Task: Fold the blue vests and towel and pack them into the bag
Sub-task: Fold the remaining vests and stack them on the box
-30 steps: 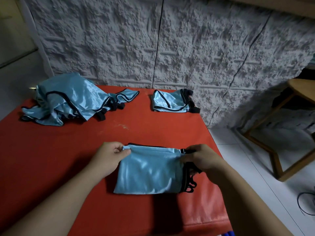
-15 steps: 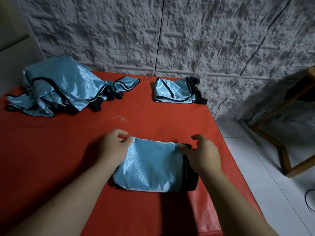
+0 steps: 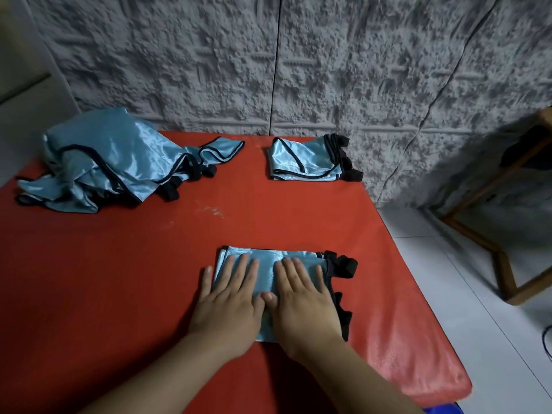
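Observation:
A folded light-blue vest (image 3: pixel 268 259) with black trim lies near the front of the red table (image 3: pixel 119 279). My left hand (image 3: pixel 230 297) and my right hand (image 3: pixel 301 297) press flat on it side by side, fingers straight. A second folded blue vest (image 3: pixel 301 159) sits at the back of the table near the wall. A heap of unfolded blue vests (image 3: pixel 113 162) lies at the back left. No bag or towel shows in this view.
A textured grey wall (image 3: pixel 298 70) stands behind the table. A wooden frame (image 3: pixel 493 240) stands on the white tiled floor at the right. The table's right edge (image 3: pixel 418 294) drops to the floor. A black cable (image 3: pixel 546 339) lies at the far right.
Both hands let go of the vest's edges and now lie flat on top of it, pressing it down. The view has tilted a little.

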### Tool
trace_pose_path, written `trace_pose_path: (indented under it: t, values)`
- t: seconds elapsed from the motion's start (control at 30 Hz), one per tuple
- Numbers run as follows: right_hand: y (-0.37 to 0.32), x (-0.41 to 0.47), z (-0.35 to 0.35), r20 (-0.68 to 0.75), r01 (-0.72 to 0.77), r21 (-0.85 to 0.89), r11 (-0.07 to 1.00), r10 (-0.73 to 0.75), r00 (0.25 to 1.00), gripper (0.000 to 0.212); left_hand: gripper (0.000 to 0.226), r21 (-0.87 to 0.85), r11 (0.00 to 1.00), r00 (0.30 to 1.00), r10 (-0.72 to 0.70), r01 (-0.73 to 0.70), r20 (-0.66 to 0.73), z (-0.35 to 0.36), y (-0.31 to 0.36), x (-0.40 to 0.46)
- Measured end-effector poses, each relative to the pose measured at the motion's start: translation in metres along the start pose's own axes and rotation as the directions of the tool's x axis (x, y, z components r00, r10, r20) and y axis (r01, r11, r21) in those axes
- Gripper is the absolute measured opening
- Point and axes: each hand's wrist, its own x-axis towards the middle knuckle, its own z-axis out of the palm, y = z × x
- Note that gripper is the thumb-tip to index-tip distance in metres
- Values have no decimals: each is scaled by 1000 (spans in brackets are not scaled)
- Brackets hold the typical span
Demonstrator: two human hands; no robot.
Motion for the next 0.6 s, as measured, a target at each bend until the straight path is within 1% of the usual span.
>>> trace_pose_path:
  t: [0.1,0.2,0.3,0.37,0.43,0.47,0.5,0.53,0.57,0.6]
  values:
    - [6,2,4,20,-111,-13,994,111,994,70,83,0,997,996,-82,82,30,-2,-4,-2]
    - [15,2,-3,12,-211,36,977,211,977,70,84,-5,991,989,-134,134,59,-5,-7,-3]
    - [25,3,-15,59,-308,105,946,303,951,70,81,-30,987,986,-157,159,57,-9,-9,-5]
    - [29,3,-27,24,-394,182,901,396,918,79,73,-69,983,985,-174,172,-13,-15,-11,-5]
    - [35,1,-42,-71,-513,286,810,551,831,88,74,-161,963,959,-240,216,-150,-24,-13,-7]
    - [39,-1,-50,-86,-566,311,763,616,783,85,71,-216,945,938,-289,247,-192,-29,-14,-7]
    - [43,-3,-58,-51,-608,300,735,649,759,74,63,-273,918,922,-343,289,-177,-34,-16,-6]
    - [46,-4,-64,31,-635,261,727,651,759,61,52,-333,879,909,-398,340,-123,-37,-18,-4]
    - [48,-5,-69,134,-642,227,732,630,765,54,44,-378,838,893,-446,394,-58,-40,-21,-1]
    - [48,-5,-70,212,-637,216,740,601,771,54,39,-403,807,882,-471,433,4,-42,-23,2]
